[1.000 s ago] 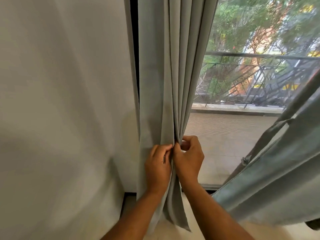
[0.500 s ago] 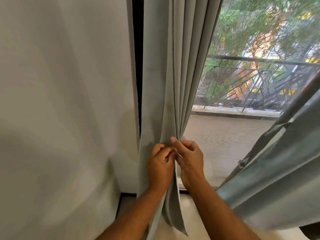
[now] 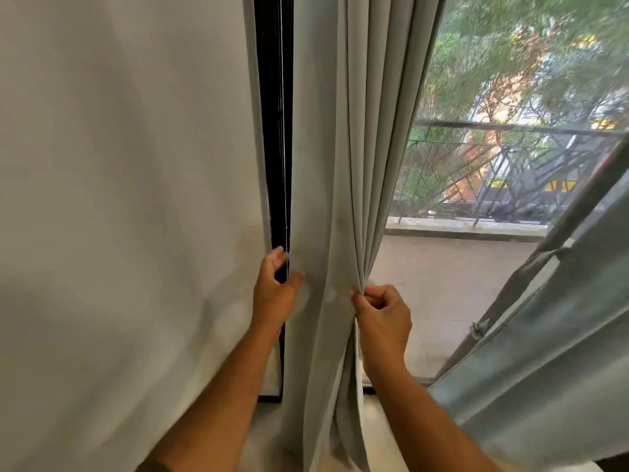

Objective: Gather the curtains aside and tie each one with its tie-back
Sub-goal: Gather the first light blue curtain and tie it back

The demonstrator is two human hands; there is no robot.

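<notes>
A pale grey curtain (image 3: pixel 343 137) hangs in folds down the middle of the view, beside a dark window frame. My right hand (image 3: pixel 383 316) pinches the gathered folds at the curtain's right edge. My left hand (image 3: pixel 274 291) is at the curtain's left edge, next to the dark frame, fingers curled apart with the thumb on the cloth; it grips nothing that I can see. A second grey curtain (image 3: pixel 558 352) slants across the lower right, with a narrow strap and a small metal ring (image 3: pixel 478 327) along its edge. Whether that strap is a tie-back I cannot tell.
A white wall (image 3: pixel 119 216) fills the left half. Behind the glass lie a tiled balcony floor (image 3: pixel 449 277) and a metal railing (image 3: pixel 510 172) with trees beyond. The pale floor shows at the bottom under the curtain hem.
My left hand has let go of the folds and moved left to the curtain's outer edge by the frame. My right hand keeps its pinch on the folds.
</notes>
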